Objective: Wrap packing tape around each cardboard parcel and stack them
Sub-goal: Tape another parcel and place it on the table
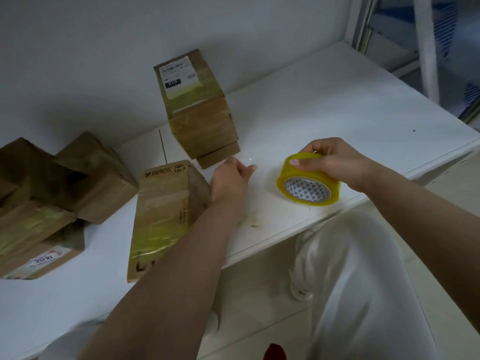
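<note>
R hand (pixel 330 162) grips yellow packing-tape roll (pixel 308 181); L hand (pixel 230 178) pinching, prob. clear tape end. Long brown SF Express cardboard parcel (pixel 162 216) just left of L hand, long axis toward person.

On the table (pixel 324 113), a stack of parcels (pixel 200 107) stands toward the back, near the wall. In front of it and slightly left lies the SF Express parcel (pixel 161 216), reaching the table's near edge. Further left sits a heap of parcels (pixel 52 198), seemingly leaning on one another. The left hand (pixel 231 178) is just right of the SF Express parcel, below the stack. To its right, the right hand (pixel 332 162) holds the tape roll (pixel 307 181) at the table's front edge.
</note>
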